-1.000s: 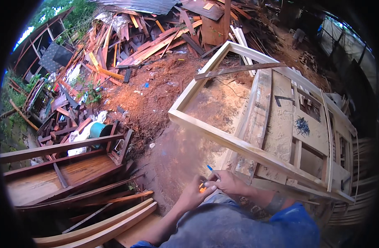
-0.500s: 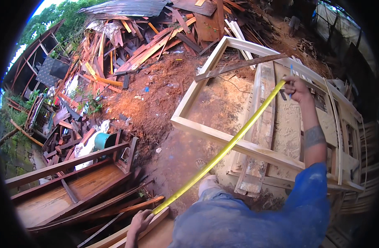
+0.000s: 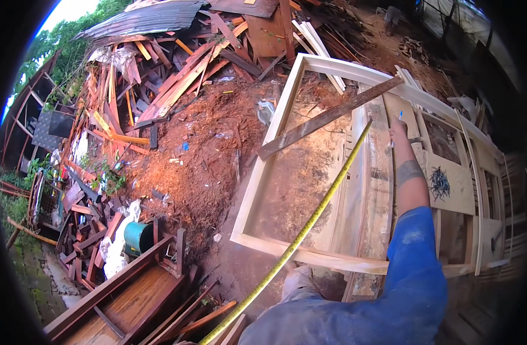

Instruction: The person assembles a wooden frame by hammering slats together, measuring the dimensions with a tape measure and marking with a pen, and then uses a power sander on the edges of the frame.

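Observation:
My right hand (image 3: pixel 398 130) is closed around a slim blue pen (image 3: pixel 401 117), above a boarded wooden panel. A yellow tape measure blade (image 3: pixel 301 234) stretches diagonally from the lower edge. Its far end stands free, a little left of my right hand and apart from it. The blade passes over the near rail of a pale wooden frame (image 3: pixel 257 195). A dark plank (image 3: pixel 332 118) lies slantwise across that frame. My left hand is out of the picture, where the blade leaves at the bottom.
A heap of dark nails (image 3: pixel 440 183) lies on the panel at right. Scrap boards (image 3: pixel 183 80) and corrugated sheet (image 3: pixel 145 22) are piled at the back. A dark wooden frame (image 3: pixel 125 293) and a green bucket (image 3: pixel 138 237) stand at lower left. My foot (image 3: pixel 301 280) is beside the pale frame.
The blade's far end has come away from my right hand, which still has the pen. My left hand has dropped out of the lower edge. The whole view has shifted somewhat.

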Motion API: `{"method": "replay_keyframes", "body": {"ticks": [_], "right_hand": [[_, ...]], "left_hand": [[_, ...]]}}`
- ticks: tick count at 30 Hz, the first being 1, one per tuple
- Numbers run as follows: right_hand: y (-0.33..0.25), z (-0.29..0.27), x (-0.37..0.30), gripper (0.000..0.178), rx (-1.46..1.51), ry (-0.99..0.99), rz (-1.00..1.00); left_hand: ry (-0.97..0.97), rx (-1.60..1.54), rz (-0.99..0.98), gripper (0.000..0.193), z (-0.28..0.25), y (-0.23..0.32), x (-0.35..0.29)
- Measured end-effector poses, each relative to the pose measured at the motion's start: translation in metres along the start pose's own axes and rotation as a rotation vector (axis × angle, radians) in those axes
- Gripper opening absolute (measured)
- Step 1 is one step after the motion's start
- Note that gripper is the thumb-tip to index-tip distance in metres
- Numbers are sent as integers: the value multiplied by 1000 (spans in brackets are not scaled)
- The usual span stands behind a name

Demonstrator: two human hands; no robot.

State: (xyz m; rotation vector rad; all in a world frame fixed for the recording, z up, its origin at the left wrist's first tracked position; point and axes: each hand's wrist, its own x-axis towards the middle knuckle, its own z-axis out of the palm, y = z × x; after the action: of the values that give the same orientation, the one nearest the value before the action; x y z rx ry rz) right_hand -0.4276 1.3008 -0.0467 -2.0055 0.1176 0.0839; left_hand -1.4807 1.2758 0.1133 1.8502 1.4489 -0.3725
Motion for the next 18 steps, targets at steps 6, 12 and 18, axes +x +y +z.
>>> {"method": "replay_keyframes", "body": {"ticks": [6,12,18], "right_hand": [[-5,26,-79,47,-20,-197,12],[-22,-16,-151,44,148,-312,1],[-33,3,-191,33,147,-367,-54]], "left_hand": [[-104,-28,-139,31,-30,74,44],[-26,-92,-262,27,-10,89,88],[3,-235,-38,36,44,74,147]]}}
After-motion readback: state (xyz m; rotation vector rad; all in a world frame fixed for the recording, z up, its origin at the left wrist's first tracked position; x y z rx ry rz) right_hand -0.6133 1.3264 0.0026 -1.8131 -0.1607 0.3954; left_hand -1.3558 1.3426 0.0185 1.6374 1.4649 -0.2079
